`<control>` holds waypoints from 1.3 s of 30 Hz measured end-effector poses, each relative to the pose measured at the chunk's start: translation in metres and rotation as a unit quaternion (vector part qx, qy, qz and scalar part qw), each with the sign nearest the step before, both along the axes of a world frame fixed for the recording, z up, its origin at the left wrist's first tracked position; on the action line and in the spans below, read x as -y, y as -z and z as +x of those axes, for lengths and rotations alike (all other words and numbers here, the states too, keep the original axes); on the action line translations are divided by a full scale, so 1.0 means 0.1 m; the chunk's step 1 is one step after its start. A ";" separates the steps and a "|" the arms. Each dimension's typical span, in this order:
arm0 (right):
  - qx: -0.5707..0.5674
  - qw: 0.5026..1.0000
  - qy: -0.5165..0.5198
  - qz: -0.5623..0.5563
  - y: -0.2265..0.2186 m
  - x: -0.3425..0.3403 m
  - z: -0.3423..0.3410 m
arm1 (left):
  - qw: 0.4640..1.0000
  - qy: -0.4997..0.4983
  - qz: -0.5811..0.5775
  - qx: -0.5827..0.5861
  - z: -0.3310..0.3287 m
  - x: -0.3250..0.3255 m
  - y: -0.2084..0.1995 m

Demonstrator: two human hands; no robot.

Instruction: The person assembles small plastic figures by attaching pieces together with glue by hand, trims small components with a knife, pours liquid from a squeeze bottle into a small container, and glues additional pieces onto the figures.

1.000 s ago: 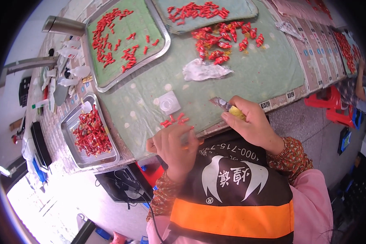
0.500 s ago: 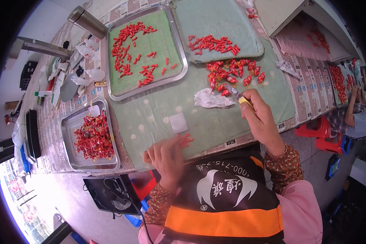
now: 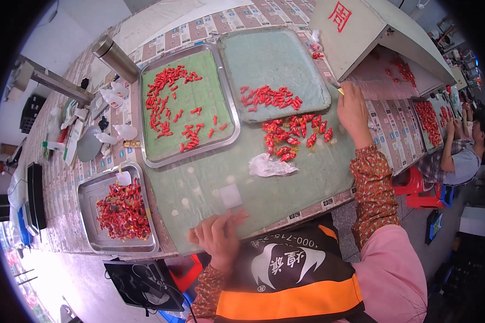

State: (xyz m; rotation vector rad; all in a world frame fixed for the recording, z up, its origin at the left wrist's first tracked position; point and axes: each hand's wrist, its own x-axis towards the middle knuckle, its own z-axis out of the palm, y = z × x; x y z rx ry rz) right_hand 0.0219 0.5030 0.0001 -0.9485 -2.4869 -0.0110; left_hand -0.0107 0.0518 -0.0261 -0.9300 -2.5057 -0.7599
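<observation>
My right hand [image 3: 354, 113] has closed around a small tool with a yellow handle [image 3: 340, 91], beyond the right edge of the green cloth. Near the front table edge, my left hand [image 3: 215, 237] is curled, with a blurred small red piece [image 3: 239, 217] at its fingertips. Beside it lies a white square [image 3: 231, 196]. Between the hands are a crumpled white cloth [image 3: 269, 166] and a loose group of red pieces with yellow bits [image 3: 293, 134]. Behind them, plainer red pieces [image 3: 272, 98] lie on a pale blue-green padded board [image 3: 275, 51].
A metal tray [image 3: 233, 134] lined in green holds scattered red pieces. Left of it, a smaller metal tray [image 3: 83, 215] holds a heap of red pieces. A steel flask [image 3: 115, 59] and white bottles [image 3: 113, 97] stand behind. An open-fronted box [image 3: 355, 43] is far right; another person [image 3: 461, 156] works beyond.
My right hand has moved away from the red pieces, farther out and to the right, carrying the tool. My left hand stays near the table edge with the red piece. The view has tilted upward.
</observation>
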 end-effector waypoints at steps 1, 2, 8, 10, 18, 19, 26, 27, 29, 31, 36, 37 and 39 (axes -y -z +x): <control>0.000 1.000 0.002 0.001 0.06 -0.14 0.01 | 1.000 0.000 0.000 0.002 0.00 0.00 0.00; 0.008 1.000 0.007 -0.025 0.12 -0.28 0.03 | 1.000 0.001 -0.001 0.004 -0.01 -0.01 0.01; -0.124 0.937 -0.008 -0.325 0.17 -0.41 0.01 | 1.000 -0.010 -0.007 0.000 -0.02 -0.01 0.01; -0.149 0.908 -0.014 -0.392 0.18 -0.40 0.01 | 1.000 -0.010 -0.016 0.002 -0.02 -0.03 -0.01; -0.065 0.981 -0.082 -0.165 0.21 -0.40 0.02 | 0.999 -0.001 -0.034 0.018 -0.02 -0.05 -0.04; -0.062 0.981 -0.080 -0.168 0.18 -0.36 0.04 | 0.999 -0.003 -0.033 0.014 -0.03 -0.06 -0.04; -0.050 0.987 -0.140 -0.064 -0.23 0.11 0.27 | 1.000 0.005 0.005 0.018 -0.02 -0.02 -0.03; -0.056 0.982 -0.144 -0.110 -0.27 0.18 0.34 | 1.000 0.007 0.005 0.020 -0.02 -0.01 -0.02; -0.063 0.979 -0.146 -0.128 -0.31 0.29 0.45 | 0.999 0.014 0.025 0.024 -0.01 0.01 0.00; -0.070 0.976 -0.148 -0.146 -0.32 0.39 0.56 | 0.999 0.023 0.034 0.022 -0.01 0.06 0.01; -0.018 0.961 -0.124 -0.246 -0.25 0.75 0.68 | 0.998 0.041 0.050 0.006 0.04 0.07 -0.08; -0.017 0.961 -0.124 -0.246 -0.22 0.81 0.66 | 0.997 0.056 0.054 0.001 0.04 0.06 -0.11; -0.016 0.979 -0.135 -0.152 -0.14 0.90 0.64 | 0.996 0.070 0.057 -0.003 0.05 0.03 -0.18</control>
